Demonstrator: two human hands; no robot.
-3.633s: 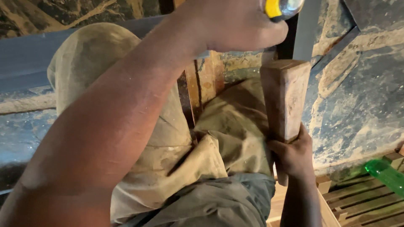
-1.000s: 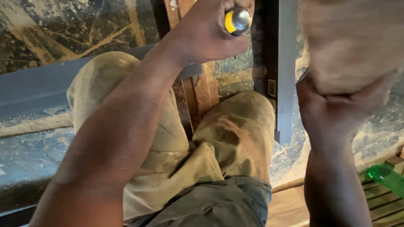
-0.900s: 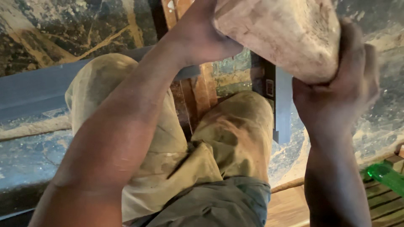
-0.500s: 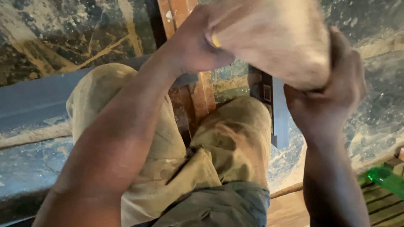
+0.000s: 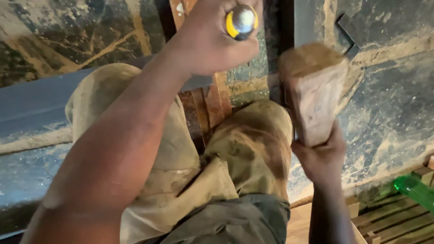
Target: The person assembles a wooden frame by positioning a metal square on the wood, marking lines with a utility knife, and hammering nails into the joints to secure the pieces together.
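Lowered now from above the left fist, the wooden block (image 5: 314,95) stands upright at the right.

Right hand (image 5: 322,156) is closed around the block's lower end, beside the knee (image 5: 257,131). Left hand (image 5: 212,38) is closed on a tool handle whose yellow, metal-capped end (image 5: 242,20) shows near the wooden strip (image 5: 212,101).

The wooden block (image 5: 314,92) looks rough, pale and matt. The tool's butt end (image 5: 242,20) shines like polished metal, ringed in glossy yellow, probably plastic. The trousers (image 5: 253,144) are matt, dust-stained cloth.
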